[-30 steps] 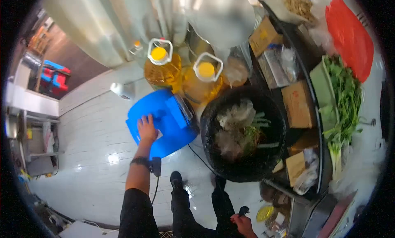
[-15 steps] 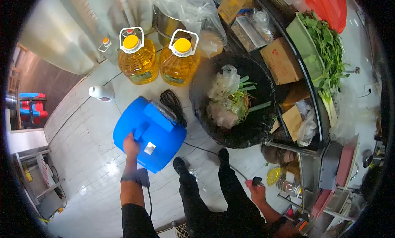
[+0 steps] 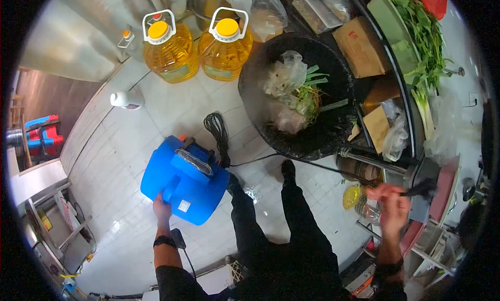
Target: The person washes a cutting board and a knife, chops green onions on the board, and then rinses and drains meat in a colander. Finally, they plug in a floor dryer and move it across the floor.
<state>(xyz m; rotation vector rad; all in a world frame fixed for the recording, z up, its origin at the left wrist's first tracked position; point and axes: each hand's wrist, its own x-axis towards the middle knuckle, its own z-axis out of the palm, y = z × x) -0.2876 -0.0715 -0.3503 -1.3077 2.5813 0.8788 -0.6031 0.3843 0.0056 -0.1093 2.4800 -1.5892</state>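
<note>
A blue corded machine (image 3: 195,194) with a rounded plastic body, a dark-topped handle and a white label is at my left, tilted over the floor. My left hand (image 3: 162,210) is closed around a blue grip on its near side. Out to the right, my raised right hand (image 3: 395,210) is closed on a black power plug (image 3: 423,189), blurred by motion. A black power cord (image 3: 312,164) stretches across between the machine's side and my right hand. Part of the cord lies in a coiled bundle (image 3: 217,134) beside the machine.
A black-lined bin (image 3: 333,129) holds plastic bags and vegetable scraps. Two oil jugs (image 3: 172,59) and a white bottle (image 3: 126,100) stand on the floor. Shelving with a cardboard box (image 3: 359,48) and a green crate of leafy vegetables (image 3: 393,33) lines the right.
My right hand has risen and moved right with the plug, pulling the cord out longer. The blue machine has turned slightly and shifted in view, with my left hand still on its grip.
</note>
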